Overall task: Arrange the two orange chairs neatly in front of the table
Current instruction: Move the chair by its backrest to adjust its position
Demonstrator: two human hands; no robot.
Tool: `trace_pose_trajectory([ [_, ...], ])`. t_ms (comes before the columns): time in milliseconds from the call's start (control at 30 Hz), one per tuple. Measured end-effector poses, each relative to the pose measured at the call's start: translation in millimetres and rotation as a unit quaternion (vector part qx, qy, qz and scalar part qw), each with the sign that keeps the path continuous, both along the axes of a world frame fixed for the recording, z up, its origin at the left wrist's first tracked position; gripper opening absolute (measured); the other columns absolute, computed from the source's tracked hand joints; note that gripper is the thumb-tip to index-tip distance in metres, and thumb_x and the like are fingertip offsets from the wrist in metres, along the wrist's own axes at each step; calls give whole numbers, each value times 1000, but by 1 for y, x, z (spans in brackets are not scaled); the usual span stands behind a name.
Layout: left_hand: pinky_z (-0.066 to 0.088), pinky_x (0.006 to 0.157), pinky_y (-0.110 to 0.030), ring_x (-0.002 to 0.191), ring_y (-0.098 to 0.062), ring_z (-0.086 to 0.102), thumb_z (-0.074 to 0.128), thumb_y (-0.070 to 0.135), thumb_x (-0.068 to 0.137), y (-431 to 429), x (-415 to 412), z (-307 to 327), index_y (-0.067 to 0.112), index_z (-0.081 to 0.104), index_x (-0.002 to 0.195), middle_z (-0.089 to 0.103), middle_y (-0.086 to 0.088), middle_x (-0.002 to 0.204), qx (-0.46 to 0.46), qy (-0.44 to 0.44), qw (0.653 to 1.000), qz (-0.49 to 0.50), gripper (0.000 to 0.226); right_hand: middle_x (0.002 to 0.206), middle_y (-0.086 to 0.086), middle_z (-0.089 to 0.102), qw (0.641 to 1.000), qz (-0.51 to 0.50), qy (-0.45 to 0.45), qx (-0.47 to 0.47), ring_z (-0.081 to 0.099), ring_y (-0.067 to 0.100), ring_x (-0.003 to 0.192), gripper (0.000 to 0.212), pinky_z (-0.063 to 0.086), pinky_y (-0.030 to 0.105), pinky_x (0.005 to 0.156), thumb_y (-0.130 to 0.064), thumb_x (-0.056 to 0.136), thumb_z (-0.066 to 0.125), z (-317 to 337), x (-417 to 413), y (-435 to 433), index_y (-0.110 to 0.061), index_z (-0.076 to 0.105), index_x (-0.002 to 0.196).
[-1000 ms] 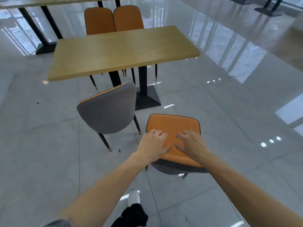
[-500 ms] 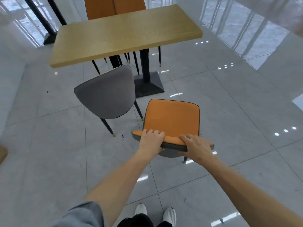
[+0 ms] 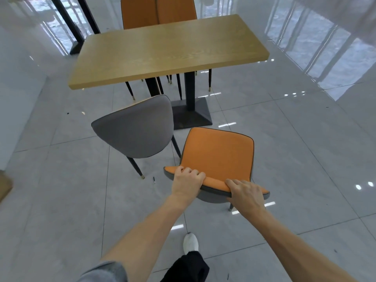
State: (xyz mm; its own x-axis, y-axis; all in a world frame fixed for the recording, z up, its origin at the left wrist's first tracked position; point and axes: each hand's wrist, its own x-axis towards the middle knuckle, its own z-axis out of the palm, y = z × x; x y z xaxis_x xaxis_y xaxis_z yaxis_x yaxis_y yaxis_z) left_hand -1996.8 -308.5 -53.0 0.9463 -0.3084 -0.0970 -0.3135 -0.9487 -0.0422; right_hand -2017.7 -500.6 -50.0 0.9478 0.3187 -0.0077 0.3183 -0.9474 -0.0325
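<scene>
Gripping orange chair [image 3: 218, 157], grey-backed, both hands [image 3: 188, 181].

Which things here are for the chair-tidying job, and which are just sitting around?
For the job:
- held chair, gripped at its backrest top by left hand and right hand
- grey-backed chair beside it
- wooden table

Just around:
- two orange chairs beyond the table
- black table legs, far left
</scene>
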Motion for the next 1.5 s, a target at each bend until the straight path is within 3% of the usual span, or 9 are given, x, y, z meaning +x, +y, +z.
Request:
trace_pose_trajectory([
  [100, 49, 69, -35, 55, -22, 61, 81, 11, 47, 2, 33, -2, 21, 61, 64, 64, 2, 56, -1, -13, 1000, -3, 29, 49, -3, 59, 1000, 9, -11, 9, 51, 19, 39, 36, 32, 20, 37, -21, 42, 89, -4, 34, 0, -18, 62, 66],
  [400, 50, 63, -34, 47, -20, 56, 74, 5, 61, -9, 127, -4, 20, 60, 59, 60, 1, 50, -18, -53, 998, 0, 21, 50, -4, 60, 998, 27, -42, 27, 52, 18, 40, 31, 32, 20, 38, -16, 48, 87, -9, 139, -12, -19, 65, 70],
  [567, 51, 65, -34, 46, -21, 54, 72, 0, 57, -12, 174, 0, 20, 60, 57, 57, 0, 47, -23, -52, 998, 26, 23, 51, -3, 61, 997, 33, -59, 27, 53, 17, 39, 29, 24, 20, 40, -9, 49, 84, -7, 192, -12, -19, 66, 70],
  [733, 51, 69, -37, 50, -22, 56, 70, 1, 62, -6, 215, -6, 20, 61, 62, 59, 1, 51, -14, -52, 998, 33, 22, 52, -4, 62, 997, 44, -47, 38, 54, 18, 40, 31, 32, 20, 37, -10, 48, 85, -10, 235, -7, -19, 67, 71],
  [900, 49, 71, -37, 55, -22, 59, 66, 4, 66, -2, 252, -9, 21, 62, 65, 62, 1, 55, -15, -53, 997, 49, 18, 48, -4, 59, 997, 58, -51, 31, 53, 18, 39, 33, 23, 19, 40, -13, 43, 87, -10, 277, -4, -19, 67, 68],
  [1067, 49, 76, -38, 64, -22, 63, 69, 9, 69, -1, 282, -13, 22, 65, 73, 67, 1, 65, -12, -43, 997, 62, 15, 49, -4, 58, 995, 77, -40, 37, 52, 18, 40, 33, 36, 23, 38, -16, 45, 88, -12, 312, -5, -19, 63, 67],
  [1400, 48, 79, -38, 76, -21, 66, 75, 15, 68, -5, 309, -12, 23, 69, 82, 72, 2, 77, -30, -38, 996, 71, 17, 48, -3, 56, 992, 108, -42, 55, 50, 17, 39, 31, 27, 21, 40, -20, 48, 88, -11, 345, -13, -18, 61, 64],
  [1500, 48, 80, -38, 79, -20, 66, 78, 18, 66, -5, 308, -11, 23, 68, 85, 73, 3, 81, -25, -26, 997, 74, 21, 49, -3, 58, 991, 110, -37, 61, 51, 17, 40, 34, 30, 20, 39, -24, 46, 89, -7, 343, -12, -17, 62, 66],
])
